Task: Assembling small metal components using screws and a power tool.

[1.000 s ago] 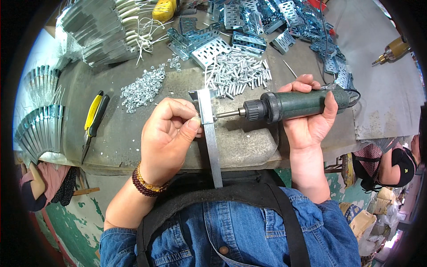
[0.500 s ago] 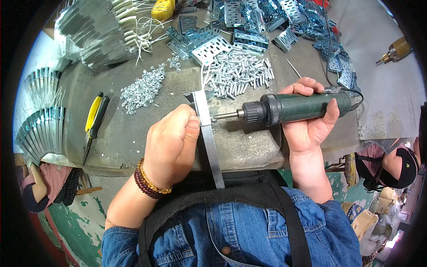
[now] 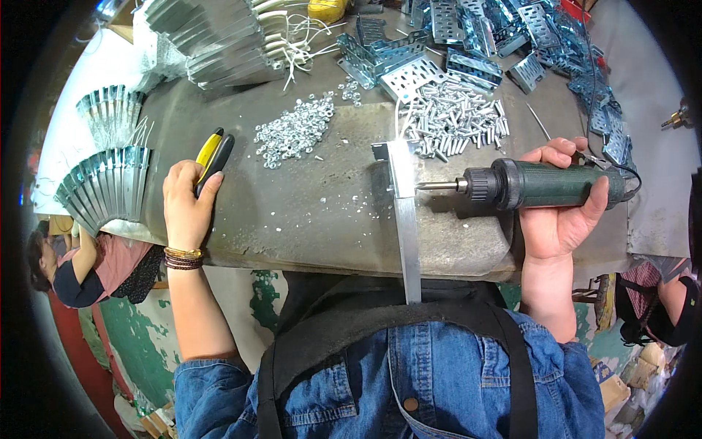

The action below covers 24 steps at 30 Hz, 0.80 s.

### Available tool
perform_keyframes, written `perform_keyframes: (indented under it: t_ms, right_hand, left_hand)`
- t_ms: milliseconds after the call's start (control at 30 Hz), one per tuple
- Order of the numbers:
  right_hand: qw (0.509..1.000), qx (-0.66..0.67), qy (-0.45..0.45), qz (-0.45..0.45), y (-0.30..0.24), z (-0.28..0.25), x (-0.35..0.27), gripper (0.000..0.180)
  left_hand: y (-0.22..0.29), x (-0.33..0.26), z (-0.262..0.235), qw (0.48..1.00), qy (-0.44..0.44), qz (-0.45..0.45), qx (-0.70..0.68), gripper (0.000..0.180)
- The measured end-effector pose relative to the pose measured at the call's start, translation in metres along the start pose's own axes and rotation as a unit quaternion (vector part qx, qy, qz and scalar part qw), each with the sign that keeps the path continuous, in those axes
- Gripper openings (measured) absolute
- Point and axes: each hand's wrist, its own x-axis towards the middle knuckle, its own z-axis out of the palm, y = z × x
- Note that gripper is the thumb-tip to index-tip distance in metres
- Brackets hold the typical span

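My left hand (image 3: 186, 208) is closed around a pair of pliers (image 3: 213, 157) with yellow and black handles at the left of the bench; its jaws are hidden under the hand. In my right hand (image 3: 553, 227) lies a dark green electric screwdriver (image 3: 559, 184), its bit pointing left. The bit's tip meets the side of a flat metal strip (image 3: 408, 249), which stretches from the bench down over the front edge. At the strip's upper end sits a small bracket, with white wires (image 3: 402, 117) running up from it.
Behind the strip lies a pile of screws (image 3: 468, 121), with loose nuts (image 3: 296, 132) to its left. Slotted metal brackets (image 3: 479, 66) are heaped at the back. Wired metal strips (image 3: 219, 44) are stacked back left, with more fanned out (image 3: 110, 186). A person (image 3: 95, 271) is at far left.
My left hand has left the strip and moved left onto the pliers. The view has shifted, while my right hand keeps the screwdriver at the strip.
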Motion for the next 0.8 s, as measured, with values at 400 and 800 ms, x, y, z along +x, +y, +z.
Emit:
perform_keyframes:
  t_ms: [400,800]
  right_hand:
    - [1.0,0.016,0.001,-0.005,0.002,-0.006,-0.001,0.049]
    - [1.0,0.028,-0.005,0.003,0.006,-0.007,-0.001,0.042]
  left_hand:
    - [0.126,0.061,-0.057,0.501,-0.078,0.01,-0.862,0.065]
    - [0.233,0.065,-0.081,0.665,0.055,0.09,-0.74,0.061]
